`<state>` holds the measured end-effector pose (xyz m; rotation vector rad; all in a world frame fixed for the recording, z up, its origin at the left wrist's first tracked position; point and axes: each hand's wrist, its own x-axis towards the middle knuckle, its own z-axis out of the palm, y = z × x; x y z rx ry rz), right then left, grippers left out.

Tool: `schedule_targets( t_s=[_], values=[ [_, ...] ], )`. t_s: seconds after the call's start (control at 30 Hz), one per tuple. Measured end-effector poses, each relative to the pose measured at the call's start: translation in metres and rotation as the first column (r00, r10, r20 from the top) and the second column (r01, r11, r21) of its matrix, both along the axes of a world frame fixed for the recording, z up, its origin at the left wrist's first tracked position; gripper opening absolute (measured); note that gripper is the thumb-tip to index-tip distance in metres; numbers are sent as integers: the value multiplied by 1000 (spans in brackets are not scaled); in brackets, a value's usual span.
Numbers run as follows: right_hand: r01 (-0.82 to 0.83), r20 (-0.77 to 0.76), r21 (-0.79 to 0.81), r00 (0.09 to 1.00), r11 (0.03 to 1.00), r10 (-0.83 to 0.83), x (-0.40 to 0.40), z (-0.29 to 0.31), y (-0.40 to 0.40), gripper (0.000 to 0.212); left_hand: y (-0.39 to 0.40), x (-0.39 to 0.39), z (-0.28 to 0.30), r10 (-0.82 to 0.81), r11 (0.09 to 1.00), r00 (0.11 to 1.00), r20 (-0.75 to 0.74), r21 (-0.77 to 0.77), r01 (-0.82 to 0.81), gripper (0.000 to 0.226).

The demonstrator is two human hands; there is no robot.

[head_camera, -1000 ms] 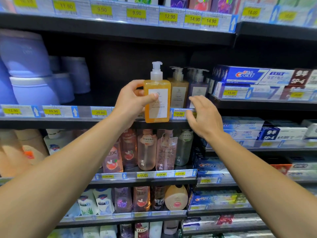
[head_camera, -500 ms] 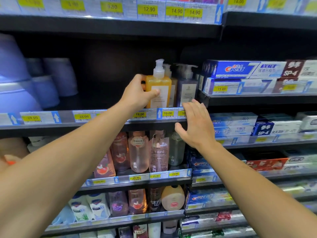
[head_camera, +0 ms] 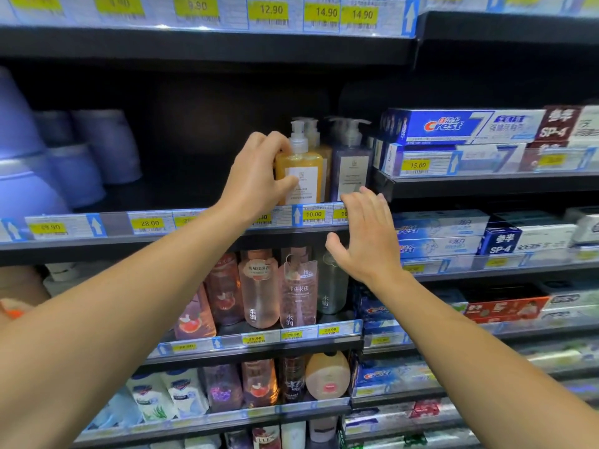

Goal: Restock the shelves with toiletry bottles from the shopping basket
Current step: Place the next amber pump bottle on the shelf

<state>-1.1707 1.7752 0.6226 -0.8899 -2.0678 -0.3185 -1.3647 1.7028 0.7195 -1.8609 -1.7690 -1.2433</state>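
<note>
An orange pump bottle with a white label stands upright on the dark middle shelf, in front of another amber bottle and beside a purple-grey pump bottle. My left hand grips the orange bottle from its left side, thumb across the front. Fingers spread and straight, my right hand hovers in front of the shelf's price rail, just below the purple-grey bottle, holding nothing. The shopping basket is out of view.
Left of the bottles the same shelf holds blurred purple tubs with dark bare room between. Crest toothpaste boxes fill the shelves to the right. Pink and clear bottles stand on the shelf below, with more bottles lower down.
My left hand has pushed the orange bottle back from the shelf edge and set it in front of the amber one. My right hand has dropped slightly below the price rail.
</note>
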Motion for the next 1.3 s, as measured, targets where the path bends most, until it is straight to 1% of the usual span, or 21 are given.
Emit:
schedule_targets(
  t_s=[0.13,0.53,1.03,1.3],
  values=[
    [-10,-10,5,1000,1000,10,0,0,-1,62,9,12,-1,-25,1000,1000,-17,5,25,36],
    [-17,-7,-7,1000,1000,17,3,0,0,63,18,22,0,-10,1000,1000,-21,-5,10,36],
    [38,76,-41,996,998,-35,6,8,-7,64,11,26,4,39,999,997,-66,-9,-39,36],
    [63,113,-93,992,994,-53,8,16,-15,66,4,24,4,40,997,996,-77,-69,-46,42]
  ],
)
